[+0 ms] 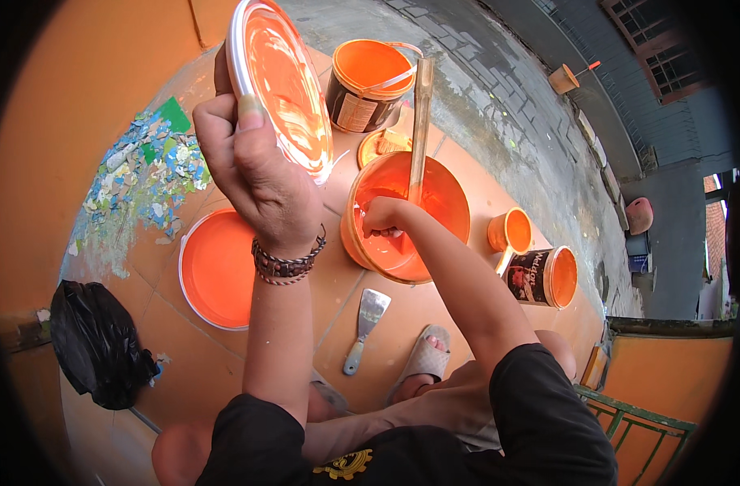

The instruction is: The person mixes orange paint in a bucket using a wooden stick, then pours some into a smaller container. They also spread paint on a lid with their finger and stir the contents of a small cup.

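Note:
My left hand [261, 174] holds up a round white-rimmed bucket lid [285, 85], its inner face smeared with wet orange paint. The thumb presses on the rim and the fingers curl behind it. Down inside an orange paint bucket [350, 235] reaches my right hand [389, 217], its fingers curled close to the paint. What those fingers grip, if anything, is hidden. A wooden stick [421, 121] stands in the same bucket, leaning on its far side. Left of it, a round tub of orange paint [216, 271] sits on the tiles below my left hand.
A putty knife [366, 328] lies before my sandalled foot [427, 356]. Beyond stand a dark handled bucket [362, 101] and a paintbrush [394, 142] on a lid. An orange dipper [512, 231] and paint can [548, 277] are right; paint flakes [143, 174] and a black plastic bag [99, 344] left.

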Demonstrator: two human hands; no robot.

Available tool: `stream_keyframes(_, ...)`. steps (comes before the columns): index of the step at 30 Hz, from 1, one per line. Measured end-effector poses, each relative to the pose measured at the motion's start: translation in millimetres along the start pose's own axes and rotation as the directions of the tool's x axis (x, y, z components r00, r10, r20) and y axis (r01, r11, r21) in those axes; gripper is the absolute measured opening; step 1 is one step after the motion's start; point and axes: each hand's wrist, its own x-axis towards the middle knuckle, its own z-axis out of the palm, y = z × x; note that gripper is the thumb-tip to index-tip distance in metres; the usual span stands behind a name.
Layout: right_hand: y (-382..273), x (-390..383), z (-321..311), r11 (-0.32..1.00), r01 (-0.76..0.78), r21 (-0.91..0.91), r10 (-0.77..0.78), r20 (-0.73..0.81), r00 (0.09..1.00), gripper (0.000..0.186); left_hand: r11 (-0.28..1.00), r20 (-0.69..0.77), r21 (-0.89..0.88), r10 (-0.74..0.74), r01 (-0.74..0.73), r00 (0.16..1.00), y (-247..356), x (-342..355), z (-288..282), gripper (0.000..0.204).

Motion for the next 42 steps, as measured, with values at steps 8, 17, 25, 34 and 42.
stream_keyframes(8, -19, -5, 14, 0.895, 0.119, 0.43, -0.138, 0.013, 0.99, 0.01, 0.996, 0.007, 0.088, 0.032, -0.032, 0.999, -4, -3, -9, 0.021)
stream_keyframes(17, -21, 0, 15, 0.989, 0.089, -0.12, -0.04, 0.361, 0.932, 0.085, 0.993, -0.024, 0.113, 0.031, -0.028, 0.999, -3, -6, 0, 0.024)
stream_keyframes(25, -13, -19, 4, 0.723, 0.249, -0.644, -0.076, 0.285, 0.956, 0.071, 0.997, -0.044, 0.065, -0.044, 0.047, 0.998, -8, -4, 3, 0.023)
stream_keyframes(34, 29, -106, -35, 0.89, 0.452, -0.059, -0.446, 0.087, 0.891, 0.046, 0.98, 0.179, 0.059, -0.197, 0.19, 0.964, -25, -25, -9, 0.018)
stream_keyframes(42, 51, -127, -25, 0.916, 0.395, 0.074, -0.396, 0.004, 0.918, 0.048, 0.971, 0.321, 0.117, -0.238, 0.211, 0.917, -35, -54, -4, 0.017)
